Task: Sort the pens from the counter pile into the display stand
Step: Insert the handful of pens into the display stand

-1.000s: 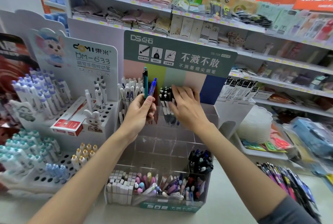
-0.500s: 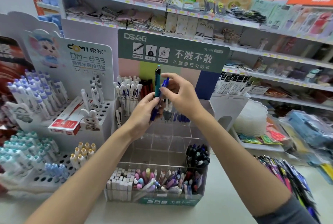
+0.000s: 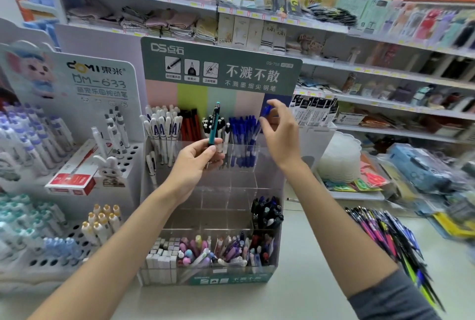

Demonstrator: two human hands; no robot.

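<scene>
- left hand (image 3: 194,159): fingers and thumb clamped round the lower barrel of a teal pen (image 3: 213,124), in front of the display stand's (image 3: 216,191) top row. The pen's long axis is near upright, clicker end up and tip hidden below the fingers.
- display stand's top row, left to right: white pens (image 3: 164,126), red pens (image 3: 189,124), black-and-white pens (image 3: 221,126), blue pens (image 3: 243,137). No teal group shows in that row. Middle tiers look mostly bare. The front tier holds mixed pens.
- key relation: the blue pens' slot sits just left of and below the right hand, so the right hand is nearer to it than the left.
- right hand (image 3: 281,137): at the stand's top right corner, thumb and fingertips pinching the top of a blue pen (image 3: 267,110). The pen slants down and left, its lower end close to or already among the blue pens. Motion blur, so I cannot tell if it touches.
- judgement: the next move is a short drop along the pen's own axis into that slot. The teal pen waits.
- pen pile (image 3: 385,232): on the counter (image 3: 308,281) right of the stand, many left, well apart from both hands.
</scene>
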